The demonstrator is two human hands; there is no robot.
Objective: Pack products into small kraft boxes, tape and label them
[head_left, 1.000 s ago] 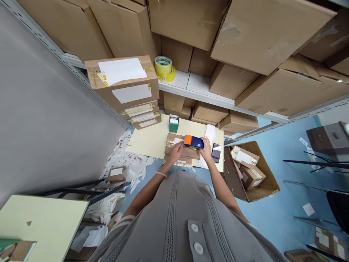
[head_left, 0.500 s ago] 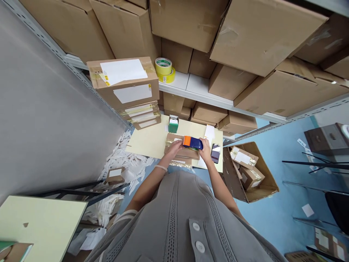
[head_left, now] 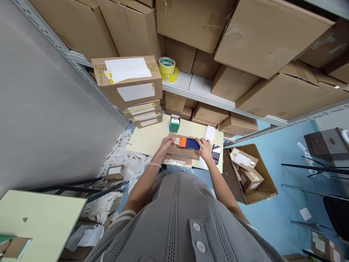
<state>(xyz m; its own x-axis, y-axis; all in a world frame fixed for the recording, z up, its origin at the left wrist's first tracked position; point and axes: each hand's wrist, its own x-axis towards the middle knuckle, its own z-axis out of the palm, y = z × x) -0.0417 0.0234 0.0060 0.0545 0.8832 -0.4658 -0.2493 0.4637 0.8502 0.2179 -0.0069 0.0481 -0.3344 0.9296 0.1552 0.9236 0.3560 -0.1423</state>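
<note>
My right hand (head_left: pixel 205 148) is wrapped round a blue and orange tape dispenser (head_left: pixel 191 143), lying over a small cardboard box (head_left: pixel 177 150) on the pale yellow table (head_left: pixel 144 140). My left hand (head_left: pixel 165 144) pinches the end of a short strip of clear tape (head_left: pixel 177 141) that comes out of the dispenser's orange end. A second taped box (head_left: pixel 177 160) with a white label lies at the table's near edge. Right of my right hand is a dark phone (head_left: pixel 216 154).
A green box (head_left: pixel 174 124) stands at the table's back. Tape rolls (head_left: pixel 167 69) and stacked cartons (head_left: pixel 128 87) sit back left. Shelves of large boxes (head_left: pixel 191 22) overhang the table. An open carton (head_left: pixel 268 178) with parcels is at right; paper strips (head_left: pixel 120 154) cover the floor at left.
My left hand has moved left, away from the dispenser, and a strip of tape now stretches between them. The dispenser has turned slightly and shifted left over the box.
</note>
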